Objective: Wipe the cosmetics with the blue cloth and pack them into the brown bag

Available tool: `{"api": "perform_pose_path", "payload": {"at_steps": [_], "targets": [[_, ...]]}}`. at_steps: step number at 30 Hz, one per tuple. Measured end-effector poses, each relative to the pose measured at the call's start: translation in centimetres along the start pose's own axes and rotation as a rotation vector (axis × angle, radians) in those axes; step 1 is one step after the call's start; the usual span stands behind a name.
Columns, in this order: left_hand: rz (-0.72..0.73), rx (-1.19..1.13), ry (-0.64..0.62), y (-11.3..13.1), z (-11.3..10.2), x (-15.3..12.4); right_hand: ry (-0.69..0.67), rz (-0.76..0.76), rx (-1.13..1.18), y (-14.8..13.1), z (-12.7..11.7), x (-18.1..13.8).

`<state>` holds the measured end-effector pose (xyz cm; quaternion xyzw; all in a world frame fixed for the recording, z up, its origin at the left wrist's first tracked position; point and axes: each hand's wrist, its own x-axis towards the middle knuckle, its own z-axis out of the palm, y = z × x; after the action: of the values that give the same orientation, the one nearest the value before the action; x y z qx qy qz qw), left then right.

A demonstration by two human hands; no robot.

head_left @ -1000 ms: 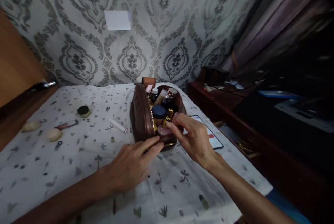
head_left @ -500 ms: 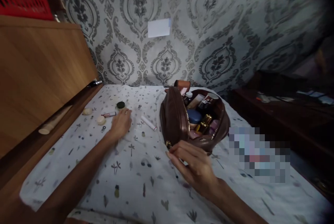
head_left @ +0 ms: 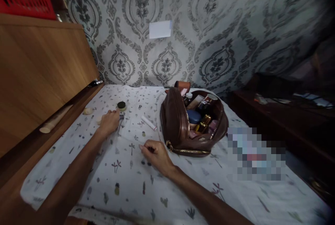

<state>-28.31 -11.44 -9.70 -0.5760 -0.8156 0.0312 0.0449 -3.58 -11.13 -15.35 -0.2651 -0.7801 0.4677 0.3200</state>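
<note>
On my feed I am holding the left hand (head_left: pixel 109 122) low over the patterned cloth (head_left: pixel 136 190), just beside a jar with a dark green lid (head_left: pixel 121 106). The end of a slim tube (head_left: pixel 121 116) is showing past that hand; its fingertips are hiding from me, so I cannot tell whether they are pinching it. My right hand (head_left: pixel 157 157) is hovering left of the open brown bag (head_left: pixel 174 116), its fingers forming a loose curl; whether the tips are touching, I cannot tell. The bag is sitting on the cloth, holding a blue-lidded jar (head_left: pixel 193 116) and gold tubes (head_left: pixel 203 124). A white tube (head_left: pixel 149 123) is lying near its left side.
</note>
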Motion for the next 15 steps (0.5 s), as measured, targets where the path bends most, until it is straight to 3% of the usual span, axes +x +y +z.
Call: {"api": "perform_pose_path", "payload": {"at_steps": [3,6,11,15], "targets": [[0.084,-0.133,0.004,0.4,-0.3,-0.1,-0.003,0.139,0.15,1.1,0.0,0.0],[0.174,-0.453,0.003,1.5,-0.2,-0.2,0.03,0.216,0.341,1.3,-0.4,0.2],[0.384,-1.018,-0.087,5.4,0.0,-2.0,0.126,0.243,0.681,2.0,-0.6,0.5],[0.466,-1.16,-0.198,7.6,-0.4,-3.7,0.127,0.262,0.801,2.7,-0.5,0.6]]}}
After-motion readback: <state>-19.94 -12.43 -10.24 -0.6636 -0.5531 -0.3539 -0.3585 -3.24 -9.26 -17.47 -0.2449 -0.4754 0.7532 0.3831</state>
